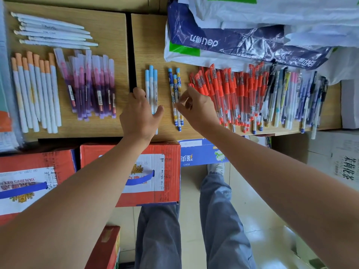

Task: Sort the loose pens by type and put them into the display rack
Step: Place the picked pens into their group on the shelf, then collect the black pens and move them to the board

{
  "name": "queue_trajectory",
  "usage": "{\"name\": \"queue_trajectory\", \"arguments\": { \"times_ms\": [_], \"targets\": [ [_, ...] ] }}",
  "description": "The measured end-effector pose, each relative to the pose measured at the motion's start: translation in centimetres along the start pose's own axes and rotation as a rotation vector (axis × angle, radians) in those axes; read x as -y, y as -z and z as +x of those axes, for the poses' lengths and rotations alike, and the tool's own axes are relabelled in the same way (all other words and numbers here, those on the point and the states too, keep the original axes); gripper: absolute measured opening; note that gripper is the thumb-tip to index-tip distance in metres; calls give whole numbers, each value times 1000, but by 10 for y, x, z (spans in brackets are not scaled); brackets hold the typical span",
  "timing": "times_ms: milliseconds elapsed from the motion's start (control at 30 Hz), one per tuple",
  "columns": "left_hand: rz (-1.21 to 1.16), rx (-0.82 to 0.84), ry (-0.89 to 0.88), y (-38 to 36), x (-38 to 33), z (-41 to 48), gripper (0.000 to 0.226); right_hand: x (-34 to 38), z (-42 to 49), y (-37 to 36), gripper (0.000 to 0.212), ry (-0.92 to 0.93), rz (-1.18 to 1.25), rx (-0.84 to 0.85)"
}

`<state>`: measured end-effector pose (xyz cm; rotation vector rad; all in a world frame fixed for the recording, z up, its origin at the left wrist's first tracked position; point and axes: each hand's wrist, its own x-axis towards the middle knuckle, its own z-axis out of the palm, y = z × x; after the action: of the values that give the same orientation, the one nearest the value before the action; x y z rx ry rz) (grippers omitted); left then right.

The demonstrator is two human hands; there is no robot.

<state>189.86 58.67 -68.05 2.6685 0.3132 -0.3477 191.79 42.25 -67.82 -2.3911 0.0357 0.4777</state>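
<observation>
Pens lie sorted in rows on a wooden top (pixel 155 41). My left hand (pixel 138 111) lies over three pale blue pens (pixel 151 82), fingers curled on their left and thumb on their right. My right hand (pixel 196 107) pinches one of three blue cartoon-print pens (pixel 175 90) between thumb and fingertips. To the right lie a heap of red pens (pixel 229 94) and a mixed pile of loose pens (pixel 295 98). On the left are purple sleeved pens (pixel 91 84), orange-capped white pens (pixel 35 90) and plain white pens (pixel 52 30). No display rack is in view.
A blue and white plastic bag (pixel 233 41) covers the back right of the top. Red cartons (pixel 132 171) and a blue box (pixel 200 152) stand below the front edge. My legs (pixel 219 220) are on the tiled floor.
</observation>
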Motion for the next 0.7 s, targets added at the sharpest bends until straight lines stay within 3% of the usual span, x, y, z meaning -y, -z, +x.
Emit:
{"name": "queue_trajectory", "arguments": {
  "times_ms": [233, 367, 567, 700],
  "targets": [
    [41, -24, -76, -1, -46, -1, 33, -54, -19, 65, 3, -64, 54, -118],
    [-23, 78, -133, -15, -84, -6, 17, -95, -28, 101, 2, -151, 18, -161],
    [-98, 215, 16, -36, -131, -16, 61, -129, -33, 122, 21, -263, -135, -282],
    [-139, 188, 41, -38, -139, -16, 68, -144, -24, 128, 37, -405, -127, -298]
  ]
}}
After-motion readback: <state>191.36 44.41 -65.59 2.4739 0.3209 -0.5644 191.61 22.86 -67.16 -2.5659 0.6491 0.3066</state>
